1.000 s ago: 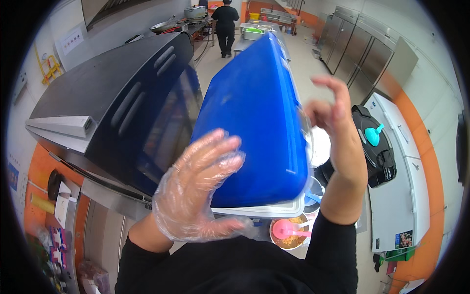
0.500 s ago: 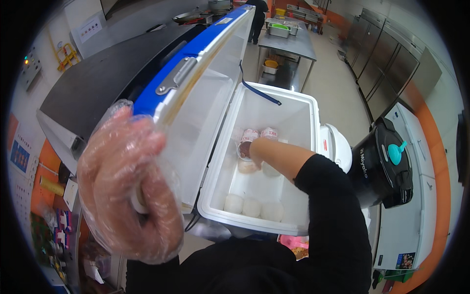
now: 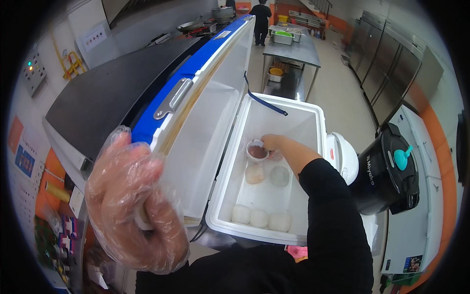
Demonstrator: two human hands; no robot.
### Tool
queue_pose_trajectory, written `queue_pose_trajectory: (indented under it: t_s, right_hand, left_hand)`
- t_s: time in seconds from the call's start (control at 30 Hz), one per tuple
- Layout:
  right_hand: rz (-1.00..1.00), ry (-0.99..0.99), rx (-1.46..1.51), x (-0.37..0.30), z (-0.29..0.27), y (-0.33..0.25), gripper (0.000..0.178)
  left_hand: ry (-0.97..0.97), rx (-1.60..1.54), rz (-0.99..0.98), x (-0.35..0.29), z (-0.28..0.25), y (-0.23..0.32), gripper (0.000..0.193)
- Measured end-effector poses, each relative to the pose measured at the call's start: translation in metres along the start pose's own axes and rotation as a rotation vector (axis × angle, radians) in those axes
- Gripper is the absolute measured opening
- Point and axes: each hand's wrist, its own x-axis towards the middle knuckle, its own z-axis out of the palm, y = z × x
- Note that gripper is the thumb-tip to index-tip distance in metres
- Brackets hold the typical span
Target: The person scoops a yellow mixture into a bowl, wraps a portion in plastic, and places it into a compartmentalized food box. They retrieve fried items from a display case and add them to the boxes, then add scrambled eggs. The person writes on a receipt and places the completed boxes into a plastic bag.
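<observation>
Inside the white cooler box (image 3: pixel 318 117), my bare right hand (image 3: pixel 272 142) grips the rim of a small white cup (image 3: pixel 257 151) with reddish-brown contents. Nearer to me on the cooler floor are a pale peach round ball (image 3: pixel 254 174) and a greyish-green one (image 3: pixel 279 176). Several white balls (image 3: pixel 259 217) line the near wall. My left hand (image 3: pixel 139 206), in a clear plastic glove, is raised beside the near end of the open blue-edged lid (image 3: pixel 171 98). Its fingers curl round something pale, mostly hidden.
A dark slanted hood or cover (image 3: pixel 112 93) stands behind the lid. To the right are a black lidded appliance (image 3: pixel 387 171) with a teal knob and a white chest (image 3: pixel 413 196). Farther off, a person (image 3: pixel 261 22) stands by a steel table (image 3: pixel 293 51).
The view has shifted, so the scene sits lower and farther right. My right hand has moved on the cup, whose open top and the balls nearby now show more fully.
</observation>
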Motion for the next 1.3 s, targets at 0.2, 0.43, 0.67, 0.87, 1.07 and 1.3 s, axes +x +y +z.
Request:
queue_pose_trajectory:
  t_s: [0.2, 0.43, 0.67, 0.87, 1.07, 1.3]
  right_hand:
    - [0.223, 0.351, 0.933, 0.047, 0.012, 0.051, 0.022]
    - [0.407, 0.513, 0.515, 0.035, 0.029, 0.005, 0.044]
    - [0.542, -0.412, -0.128, 0.002, 0.044, -0.033, 0.066]
    - [0.039, -0.110, 0.153, 0.001, 0.110, -0.016, 0.060]
    - [-0.173, 0.086, -0.105, 0.007, 0.102, -0.094, 0.057]
    - [-0.302, 0.235, -0.161, 0.001, 0.141, -0.167, 0.054]
  left_hand:
    - [0.062, 0.035, -0.024, 0.000, 0.005, 0.003, 0.023]
    - [0.036, 0.001, -0.016, -0.003, 0.002, 0.002, 0.024]
    - [0.088, -0.055, -0.014, 0.000, 0.006, -0.004, 0.023]
    - [0.035, -0.020, -0.041, -0.002, 0.000, 0.001, 0.019]
    - [0.156, -0.157, -0.046, -0.013, 0.010, 0.014, 0.027]
    - [0.149, -0.354, -0.076, -0.036, 0.032, 0.019, 0.034]
